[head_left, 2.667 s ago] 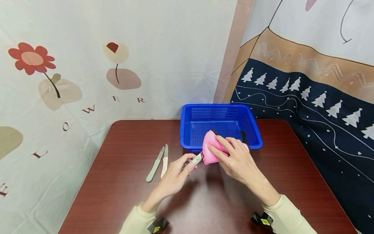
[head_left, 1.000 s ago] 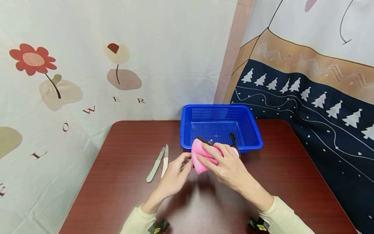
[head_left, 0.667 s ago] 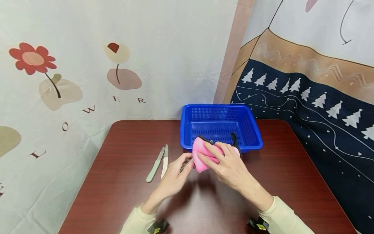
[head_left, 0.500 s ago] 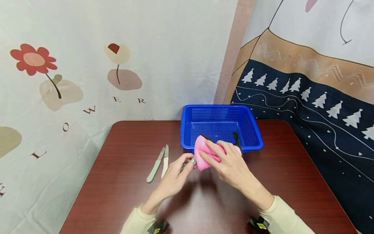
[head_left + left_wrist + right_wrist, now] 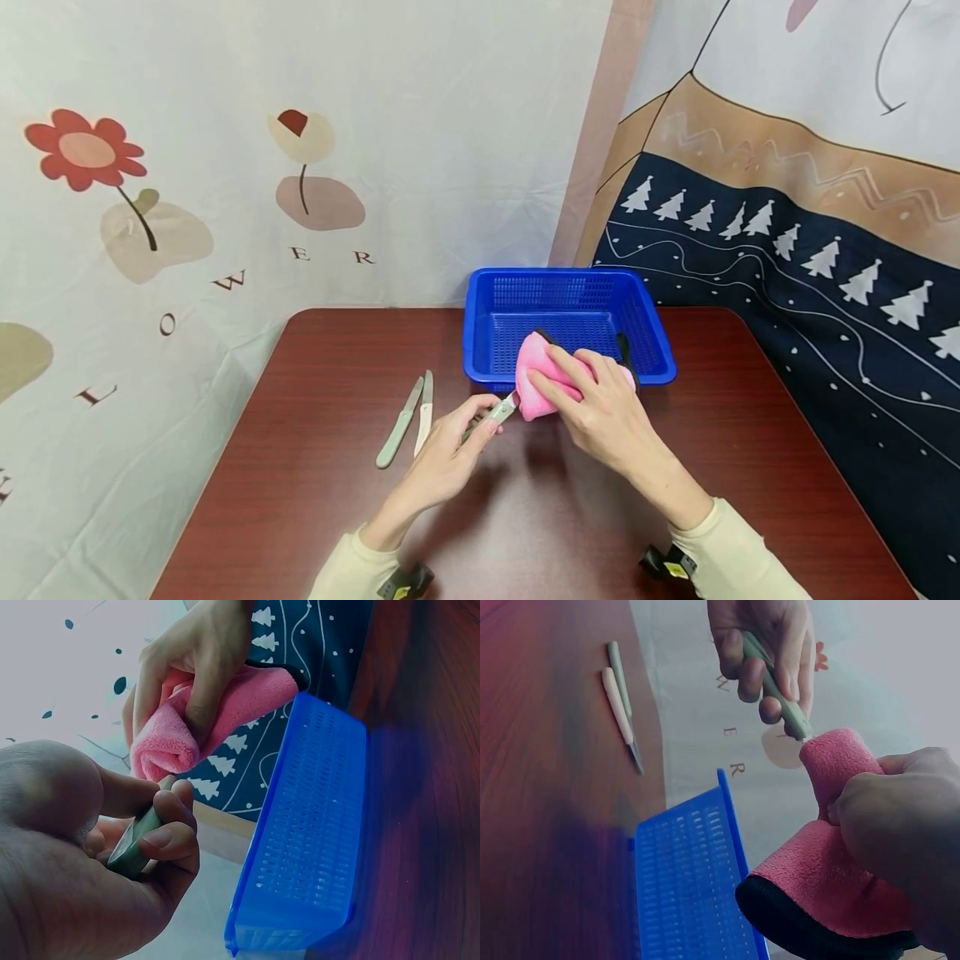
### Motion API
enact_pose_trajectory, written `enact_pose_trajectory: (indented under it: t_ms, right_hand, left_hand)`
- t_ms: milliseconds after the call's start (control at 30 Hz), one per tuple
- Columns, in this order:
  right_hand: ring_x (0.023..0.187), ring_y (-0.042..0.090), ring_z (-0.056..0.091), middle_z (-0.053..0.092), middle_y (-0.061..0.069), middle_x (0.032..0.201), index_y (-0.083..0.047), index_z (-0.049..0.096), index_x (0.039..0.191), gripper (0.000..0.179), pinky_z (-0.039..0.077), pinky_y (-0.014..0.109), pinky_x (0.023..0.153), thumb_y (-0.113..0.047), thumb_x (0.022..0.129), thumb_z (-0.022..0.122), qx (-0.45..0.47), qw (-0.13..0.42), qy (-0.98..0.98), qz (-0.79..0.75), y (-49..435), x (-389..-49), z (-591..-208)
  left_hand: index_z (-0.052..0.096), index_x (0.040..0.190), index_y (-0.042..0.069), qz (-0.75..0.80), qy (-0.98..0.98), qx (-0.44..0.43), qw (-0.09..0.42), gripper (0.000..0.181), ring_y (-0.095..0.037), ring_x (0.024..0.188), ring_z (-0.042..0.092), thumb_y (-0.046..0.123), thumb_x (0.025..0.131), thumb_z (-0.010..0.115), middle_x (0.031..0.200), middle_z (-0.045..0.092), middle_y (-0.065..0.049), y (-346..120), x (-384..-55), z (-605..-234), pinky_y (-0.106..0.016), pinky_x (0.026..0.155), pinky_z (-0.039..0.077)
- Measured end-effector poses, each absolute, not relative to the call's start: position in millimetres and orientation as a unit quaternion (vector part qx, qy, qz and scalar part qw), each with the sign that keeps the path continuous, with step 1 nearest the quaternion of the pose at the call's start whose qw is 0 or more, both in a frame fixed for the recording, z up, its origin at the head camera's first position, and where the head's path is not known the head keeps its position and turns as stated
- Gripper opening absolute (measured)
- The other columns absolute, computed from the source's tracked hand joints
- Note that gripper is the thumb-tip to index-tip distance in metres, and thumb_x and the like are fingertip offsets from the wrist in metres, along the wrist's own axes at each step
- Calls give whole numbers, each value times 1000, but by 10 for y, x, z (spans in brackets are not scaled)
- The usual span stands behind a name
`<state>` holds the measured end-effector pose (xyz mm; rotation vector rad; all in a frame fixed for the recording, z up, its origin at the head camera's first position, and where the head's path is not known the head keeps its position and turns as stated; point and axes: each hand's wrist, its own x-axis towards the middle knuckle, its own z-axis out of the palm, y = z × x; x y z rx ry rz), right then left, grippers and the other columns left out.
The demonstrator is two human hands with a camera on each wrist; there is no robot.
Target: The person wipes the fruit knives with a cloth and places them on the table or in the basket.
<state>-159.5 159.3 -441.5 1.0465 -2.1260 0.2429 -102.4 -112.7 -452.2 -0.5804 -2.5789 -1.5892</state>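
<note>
My left hand [image 5: 450, 446] grips the green handle of a knife [image 5: 776, 686], its fingers curled round it in both wrist views. A folded pink cloth [image 5: 536, 379] with a dark edge is wrapped about the knife's blade, which it mostly hides; a short bit of metal shows by the handle in the head view. My right hand [image 5: 607, 408] pinches the cloth from above, fingers on top. Both hands are raised in front of the blue basket [image 5: 480, 333], the cloth overlapping its near rim in the head view.
Two more knives lie on the brown table [image 5: 300, 467] left of my left hand: one with a green handle [image 5: 393, 437], one with a cream handle [image 5: 423, 425]. Printed curtains [image 5: 435, 150] hang behind the table.
The right hand and cloth slid left toward the left hand, covering the blade with its tip showing beyond, then drew back right and up along it. The left hand stays nearly still.
</note>
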Motion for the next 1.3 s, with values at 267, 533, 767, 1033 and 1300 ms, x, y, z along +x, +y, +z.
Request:
enact_pose_trajectory:
  t_ms: [267, 533, 767, 1033, 1300]
  right_hand:
    - [122, 45, 64, 65, 22, 157, -22, 74, 149, 45, 61, 59, 97, -16, 105, 68, 392, 355, -843, 97, 1677, -1646, -4388]
    - [119, 50, 64, 65, 24, 156, -19, 75, 147, 48, 59, 62, 91, -13, 99, 75, 360, 371, -849, 108, 1779, -1702, -4380]
    - [121, 48, 63, 65, 25, 154, -17, 75, 145, 47, 58, 62, 89, -13, 99, 72, 346, 395, -841, 128, 1821, -1697, -4378]
    - [115, 44, 67, 70, 22, 149, -19, 76, 144, 38, 62, 59, 82, -27, 115, 53, 396, 421, -802, 151, 1630, -1601, -4379]
    - [112, 41, 67, 73, 19, 147, -20, 80, 139, 38, 60, 56, 85, -17, 111, 56, 435, 428, -778, 151, 1482, -1525, -4407]
  left_hand:
    - [72, 132, 14, -516, -836, -186, 28, 20, -10, 88, 62, 13, 115, 61, 102, 78, 1, -1138, -1010, -4531, -25, 79, 48]
    - [72, 130, 12, -525, -832, -179, 23, 19, -9, 85, 62, 13, 114, 62, 102, 79, -1, -1146, -1009, -4542, -24, 78, 48]
    - [74, 128, 13, -546, -826, -139, 8, 18, -6, 88, 63, 14, 113, 64, 104, 81, -6, -1151, -1005, -4530, -23, 78, 47]
    - [74, 129, 13, -557, -823, -110, 13, 18, -8, 89, 66, 17, 113, 65, 105, 80, -8, -1137, -1014, -4530, -25, 79, 48]
    - [74, 130, 11, -559, -822, -106, 18, 20, -9, 92, 70, 16, 114, 64, 107, 81, -15, -1128, -1029, -4525, -26, 82, 54]
